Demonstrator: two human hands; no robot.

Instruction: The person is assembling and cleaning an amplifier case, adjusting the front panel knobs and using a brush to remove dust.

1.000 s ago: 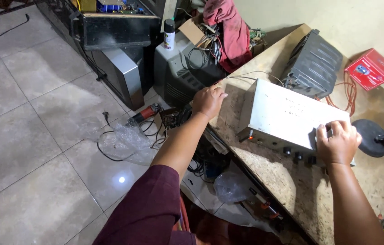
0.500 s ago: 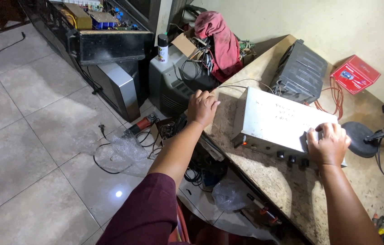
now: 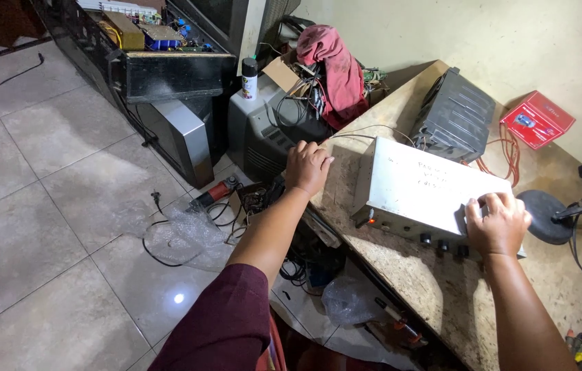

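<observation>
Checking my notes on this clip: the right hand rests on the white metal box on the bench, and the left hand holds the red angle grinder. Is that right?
Not quite. In the head view the left hand rests on the bench edge; the red angle grinder lies untouched on the floor. The right hand does rest on the white metal box.

Beyond your desk point(image 3: 435, 288) stood a grey television point(image 3: 263, 127) draped with a red cloth point(image 3: 335, 72), a spray can point(image 3: 249, 77) beside it (white, black-capped), and a red box point(image 3: 537, 119) sat by the wall.
</observation>
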